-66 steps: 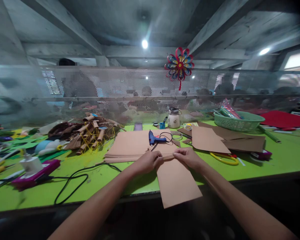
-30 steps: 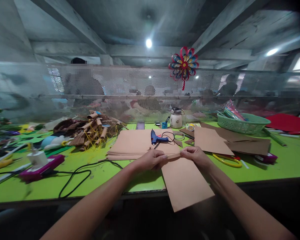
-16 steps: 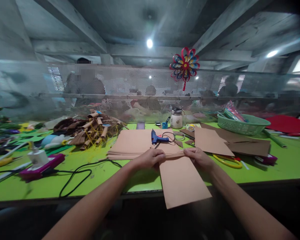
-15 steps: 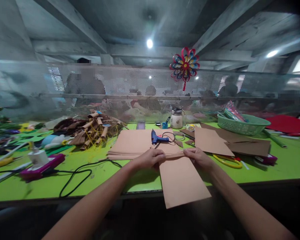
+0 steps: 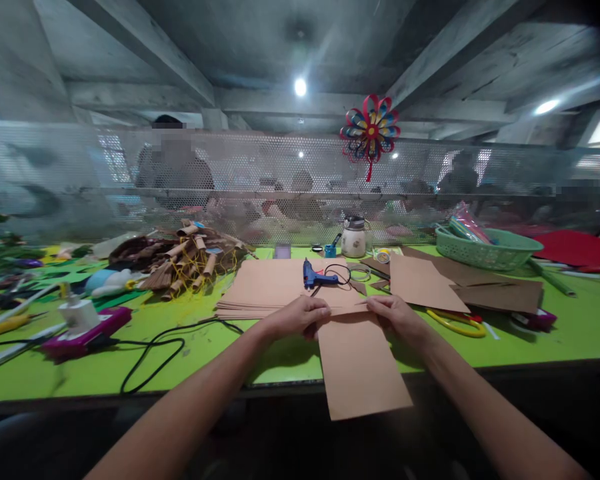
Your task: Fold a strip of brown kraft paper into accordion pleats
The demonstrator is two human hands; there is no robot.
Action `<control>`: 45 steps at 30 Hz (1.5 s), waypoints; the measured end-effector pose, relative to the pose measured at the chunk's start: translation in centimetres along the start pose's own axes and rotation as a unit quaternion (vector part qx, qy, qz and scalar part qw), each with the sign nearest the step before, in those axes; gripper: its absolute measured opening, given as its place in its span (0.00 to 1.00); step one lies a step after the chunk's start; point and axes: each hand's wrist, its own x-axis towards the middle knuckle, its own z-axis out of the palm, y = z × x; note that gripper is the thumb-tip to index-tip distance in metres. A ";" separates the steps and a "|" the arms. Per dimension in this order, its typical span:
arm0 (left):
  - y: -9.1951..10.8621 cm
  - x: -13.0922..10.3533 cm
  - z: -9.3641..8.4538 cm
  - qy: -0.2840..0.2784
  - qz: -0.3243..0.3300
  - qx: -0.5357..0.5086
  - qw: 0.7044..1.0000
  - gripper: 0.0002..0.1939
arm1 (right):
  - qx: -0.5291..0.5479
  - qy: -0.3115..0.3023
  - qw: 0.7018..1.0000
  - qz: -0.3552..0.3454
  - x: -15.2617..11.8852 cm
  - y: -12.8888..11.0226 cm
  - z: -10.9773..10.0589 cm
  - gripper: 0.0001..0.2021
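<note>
A sheet of brown craft paper (image 5: 363, 367) hangs over the front edge of the green table, its far end folded or rolled into a narrow strip. My left hand (image 5: 303, 316) pinches the strip's left end, thumb on top. At the right end, my right hand (image 5: 391, 313) grips it between thumb and fingers. Just beyond the hands lies a stack of brown paper sheets (image 5: 265, 283). On that stack rests a blue hot glue gun (image 5: 320, 275) with a black cord. The undersides of my fingers are hidden.
Left on the green table (image 5: 205, 363) are a purple power strip (image 5: 87, 331), black cables and a heap of brown paper rolls (image 5: 195, 257). To the right are yellow-handled scissors (image 5: 455, 323), more brown sheets (image 5: 425, 283) and a green basket (image 5: 490, 250). A perforated screen (image 5: 260, 167) stands behind.
The hanging part of the sheet has swung slightly left, and the strip at its far end looks tilted flatter. Both hands keep their grip in nearly the same place.
</note>
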 end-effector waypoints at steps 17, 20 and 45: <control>0.4 0.1 -0.2 -0.010 0.060 0.001 0.998 0.17 | -0.056 -0.058 0.997 -0.020 0.0 -2.5 0.3 0.17; 0.7 -0.3 -0.2 -0.005 0.053 -0.144 0.988 0.14 | 0.082 -0.048 0.994 -0.056 -0.4 -3.1 1.4 0.18; 0.5 -0.6 -0.5 -0.057 -0.012 -0.216 0.975 0.22 | -0.048 -0.167 0.975 -0.139 -0.8 -5.2 4.9 0.11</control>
